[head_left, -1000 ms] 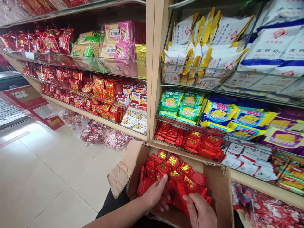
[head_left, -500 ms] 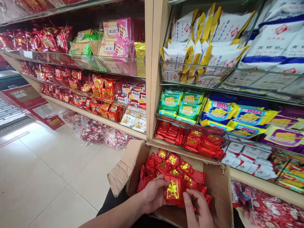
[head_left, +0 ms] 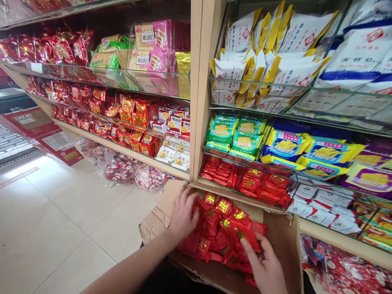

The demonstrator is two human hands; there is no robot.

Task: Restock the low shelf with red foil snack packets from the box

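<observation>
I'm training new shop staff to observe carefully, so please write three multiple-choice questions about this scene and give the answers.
1. Where are the red foil packets touched by the right hand?
A) On a glass shelf
B) In an open cardboard box
C) In a clear plastic bag

2. What colour is the print on those packets?
A) Blue
B) Green
C) Gold

3. What state is the box's left flap in?
A) Folded open
B) Taped shut
C) Torn off

Answers:
1. B, the packets lie heaped between its walls.
2. C, gold characters show on the red.
3. A, it lies folded outward beneath the left hand.
</observation>
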